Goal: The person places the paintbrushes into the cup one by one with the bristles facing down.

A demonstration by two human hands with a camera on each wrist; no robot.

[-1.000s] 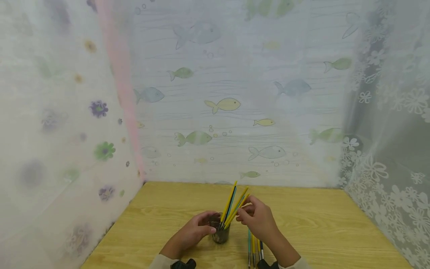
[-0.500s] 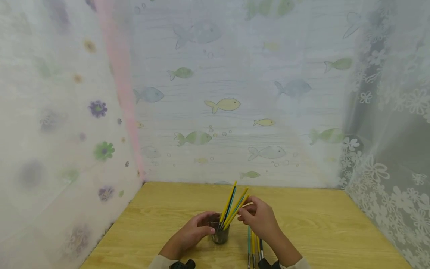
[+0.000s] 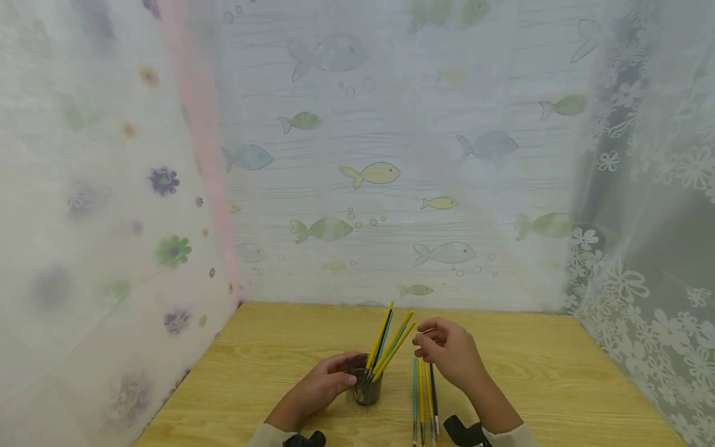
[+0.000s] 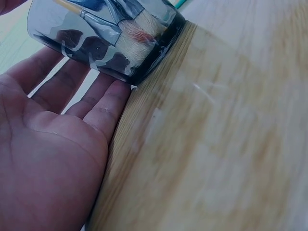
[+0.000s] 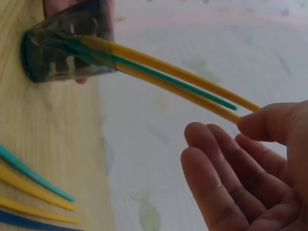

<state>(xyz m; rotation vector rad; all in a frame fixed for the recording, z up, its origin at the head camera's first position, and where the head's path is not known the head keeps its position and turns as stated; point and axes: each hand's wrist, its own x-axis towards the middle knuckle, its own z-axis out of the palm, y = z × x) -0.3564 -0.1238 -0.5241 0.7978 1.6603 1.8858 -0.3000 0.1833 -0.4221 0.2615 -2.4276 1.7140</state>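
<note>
My left hand (image 3: 323, 388) holds a dark see-through cup (image 3: 367, 392) standing on the table, thumb at the near side and fingers round the left. Several yellow, teal and dark blue paintbrushes (image 3: 384, 338) lean to the right in it, handles up. Their pale bristles (image 4: 137, 45), one with a reddish tint, show through the cup wall in the left wrist view. My right hand (image 3: 454, 355) hovers just right of the handle tips, fingers loosely bent and holding nothing. Beneath it, several more paintbrushes (image 3: 421, 397) lie side by side on the table, bristles toward me.
The wood-grain table (image 3: 536, 372) extends on both sides of the hands. A fish-print curtain (image 3: 374, 248) hangs along the back edge. Flower-print sheets enclose the left (image 3: 112, 261) and right (image 3: 659, 310) sides.
My right hand has let go of the brush handle in the cup and drawn back to the right, uncovering more of the brushes on the table. The left hand stays on the cup.
</note>
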